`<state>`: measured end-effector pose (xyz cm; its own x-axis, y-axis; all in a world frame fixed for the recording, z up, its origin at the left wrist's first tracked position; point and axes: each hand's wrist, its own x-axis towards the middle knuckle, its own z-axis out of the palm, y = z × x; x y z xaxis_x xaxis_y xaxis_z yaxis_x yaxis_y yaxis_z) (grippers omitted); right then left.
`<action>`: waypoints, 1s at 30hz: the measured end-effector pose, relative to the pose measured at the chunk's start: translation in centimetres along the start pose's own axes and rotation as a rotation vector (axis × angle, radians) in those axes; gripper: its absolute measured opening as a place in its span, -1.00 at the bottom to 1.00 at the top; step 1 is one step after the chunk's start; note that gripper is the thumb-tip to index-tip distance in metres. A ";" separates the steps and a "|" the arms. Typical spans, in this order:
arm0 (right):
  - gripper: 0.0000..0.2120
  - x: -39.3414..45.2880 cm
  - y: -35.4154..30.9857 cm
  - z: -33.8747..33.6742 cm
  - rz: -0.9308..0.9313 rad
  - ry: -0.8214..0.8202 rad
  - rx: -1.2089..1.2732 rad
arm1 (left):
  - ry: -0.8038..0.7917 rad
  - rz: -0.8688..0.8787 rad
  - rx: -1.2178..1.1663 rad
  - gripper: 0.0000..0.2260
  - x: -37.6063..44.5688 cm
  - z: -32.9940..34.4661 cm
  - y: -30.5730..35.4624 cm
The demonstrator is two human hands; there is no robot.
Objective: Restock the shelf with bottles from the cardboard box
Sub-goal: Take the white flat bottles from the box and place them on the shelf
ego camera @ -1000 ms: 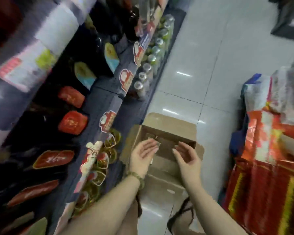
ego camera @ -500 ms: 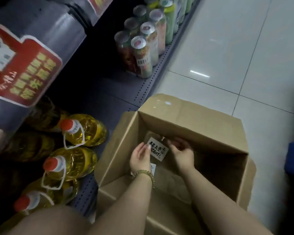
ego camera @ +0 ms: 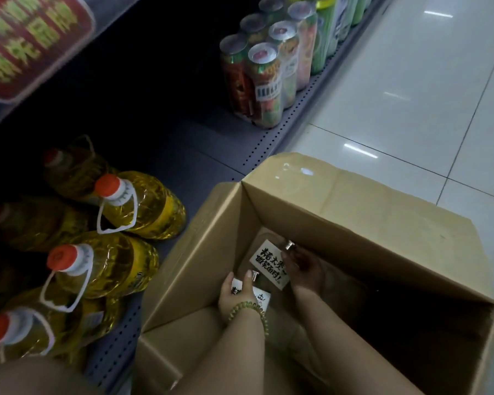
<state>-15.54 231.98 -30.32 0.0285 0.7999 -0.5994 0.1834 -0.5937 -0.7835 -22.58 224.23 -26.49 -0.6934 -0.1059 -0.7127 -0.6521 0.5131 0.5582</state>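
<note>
Both hands are down inside the cardboard box (ego camera: 340, 212): our right hand (ego camera: 304, 270) curls around a small clear bottle with a white label (ego camera: 268, 265), fingers closed on its body just under the metal cap, and our left hand (ego camera: 238, 295) closes on a second labelled bottle (ego camera: 261, 299), thumb up by its cap. We can't tell how firm either grip is, as the box interior is dim. We judge this as the pick step: both bottles sit low in the box's near-left corner, not yet lifted out. Next move calls for raising them clear of the tall box wall, then swinging left to the bottom shelf (ego camera: 200, 155), where a bare stretch of deck lies between the oil jugs (ego camera: 143, 206) and the shrink-wrapped cans (ego camera: 268, 78). Bottles look slick and small, so we reckon a slip is possible on the lift. Box stands on a pale glossy tile floor (ego camera: 411, 95), touching the shelf edge. Upper shelf carries a red price banner (ego camera: 32, 44), blurred. Green bead bracelet (ego camera: 248, 309) on the left wrist.
</note>
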 end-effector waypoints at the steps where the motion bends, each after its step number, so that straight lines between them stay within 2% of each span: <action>1: -0.68 0.0 0.0 0.1 -0.008 0.015 -0.014 | 0.000 -0.004 0.026 -0.51 0.1 -0.2 -0.3; 8: -0.57 -0.1 0.7 0.4 -0.011 -0.046 -0.091 | 0.017 -0.042 0.102 -0.24 1.2 -0.4 -1.8; 13: -0.69 0.4 1.5 0.4 -0.011 -0.074 -0.085 | 0.041 -0.059 0.413 -0.07 1.6 0.4 -1.7; 19: -0.61 0.9 2.1 0.3 -0.005 -0.056 -0.112 | 0.005 0.009 0.570 -0.20 1.9 0.8 -2.4; 23: -0.53 0.9 2.5 0.4 -0.035 -0.035 -0.178 | -0.088 0.057 0.629 -0.32 2.5 0.6 -3.0; 30: -0.71 1.1 2.1 0.0 -0.060 -0.065 -0.187 | -0.088 0.059 0.766 -0.36 2.7 0.2 -2.2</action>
<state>-15.15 231.58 -32.65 -0.0500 0.8224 -0.5667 0.3625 -0.5137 -0.7776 -22.94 222.99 -29.73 -0.6726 -0.0090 -0.7400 -0.1992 0.9652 0.1693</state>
